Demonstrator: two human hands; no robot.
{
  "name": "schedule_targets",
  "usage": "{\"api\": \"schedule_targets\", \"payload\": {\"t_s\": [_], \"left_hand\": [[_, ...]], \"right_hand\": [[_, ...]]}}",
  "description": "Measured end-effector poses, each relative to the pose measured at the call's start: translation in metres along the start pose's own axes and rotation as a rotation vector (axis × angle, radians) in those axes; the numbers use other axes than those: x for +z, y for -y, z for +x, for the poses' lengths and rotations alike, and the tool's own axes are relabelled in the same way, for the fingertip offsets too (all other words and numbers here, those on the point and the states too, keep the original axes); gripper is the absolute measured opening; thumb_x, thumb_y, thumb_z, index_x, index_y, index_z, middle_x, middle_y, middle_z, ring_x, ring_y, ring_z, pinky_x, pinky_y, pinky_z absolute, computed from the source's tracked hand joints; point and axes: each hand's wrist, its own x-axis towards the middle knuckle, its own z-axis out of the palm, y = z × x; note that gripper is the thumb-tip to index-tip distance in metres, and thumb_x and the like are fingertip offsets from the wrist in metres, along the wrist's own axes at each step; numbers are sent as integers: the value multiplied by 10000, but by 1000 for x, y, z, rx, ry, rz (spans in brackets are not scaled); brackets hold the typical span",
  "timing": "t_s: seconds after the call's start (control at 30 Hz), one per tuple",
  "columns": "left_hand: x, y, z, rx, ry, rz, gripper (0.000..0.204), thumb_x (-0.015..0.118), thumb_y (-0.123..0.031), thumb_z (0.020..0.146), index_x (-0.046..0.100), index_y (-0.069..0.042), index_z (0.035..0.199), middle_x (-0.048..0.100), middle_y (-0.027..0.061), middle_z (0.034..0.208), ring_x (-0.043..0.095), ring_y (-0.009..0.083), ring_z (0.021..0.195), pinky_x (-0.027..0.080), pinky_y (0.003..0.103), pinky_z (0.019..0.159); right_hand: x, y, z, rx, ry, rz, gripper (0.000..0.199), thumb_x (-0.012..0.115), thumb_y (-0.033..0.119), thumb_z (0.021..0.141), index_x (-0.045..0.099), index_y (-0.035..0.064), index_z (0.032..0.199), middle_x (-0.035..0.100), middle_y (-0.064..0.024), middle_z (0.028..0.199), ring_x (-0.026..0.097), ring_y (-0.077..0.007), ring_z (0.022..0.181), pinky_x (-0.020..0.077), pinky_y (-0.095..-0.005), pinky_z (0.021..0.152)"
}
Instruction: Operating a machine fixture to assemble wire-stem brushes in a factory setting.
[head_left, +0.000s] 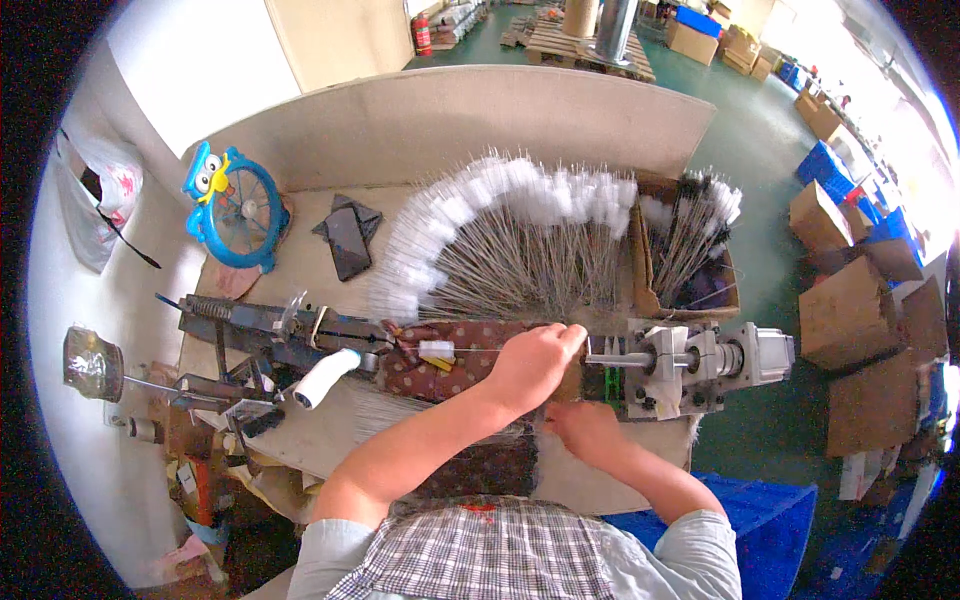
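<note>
My left hand [538, 366] is closed around the thin wire stem of a small brush, just left of the grey machine spindle [618, 359]. The brush's white bristle head [437, 350] points left, over a brown dotted cloth [408, 377]. My right hand [592, 434] is lower and nearer my body, its fingers bent together beside a bundle of loose thin wires [400, 418]; what they hold, if anything, is too small to make out. Behind my hands, a large fan of white-tipped wire brushes [520, 235] lies on the table.
A cardboard box [645, 265] of more brushes stands at the back right. The motor [768, 354] bounds the right side. Left are a metal slide rig [250, 318], a white tube [326, 379], a blue fan [240, 212] and a phone [348, 243]. A blue crate [760, 530] sits below right.
</note>
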Motion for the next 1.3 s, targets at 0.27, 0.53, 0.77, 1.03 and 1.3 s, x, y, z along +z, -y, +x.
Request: {"api": "schedule_targets", "payload": {"t_s": [0.27,0.53,0.77,1.03,1.3], "left_hand": [[-8,7,34,238,-19,524,57,540,-143,710,561,-123,662,554,6,669,582,188,743,455,345,647],[-48,39,17,311,-134,457,199,553,-144,747,646,-89,914,539,123,1158,408,296,1212,259,495,1044],[-112,-17,-72,470,-193,173,232,612,-114,715,617,-65,941,580,88,1071,531,252,1073,373,444,973],[-93,8,-121,215,-341,98,251,678,-45,666,638,-51,913,619,80,961,608,238,872,491,370,791],[-79,-6,-133,-254,-304,-145,167,646,-56,760,646,-28,924,649,110,884,631,265,799,507,320,687]], "right_hand": [[-31,8,-4,-10,19,-4,156,541,94,757,523,85,911,592,-142,839,627,-334,756,510,-447,583],[-65,39,-5,26,-58,-117,247,558,21,673,505,21,915,505,-139,833,587,-293,755,500,-379,616],[-119,23,34,-122,-328,-524,190,577,80,640,517,68,820,476,-68,766,540,-247,731,472,-335,615],[-116,-19,53,22,-97,108,179,647,274,739,699,148,856,651,-91,779,618,-287,728,489,-374,660],[-100,34,106,-362,-172,160,152,679,287,684,698,145,734,644,-6,726,566,-220,754,477,-351,697]]}}
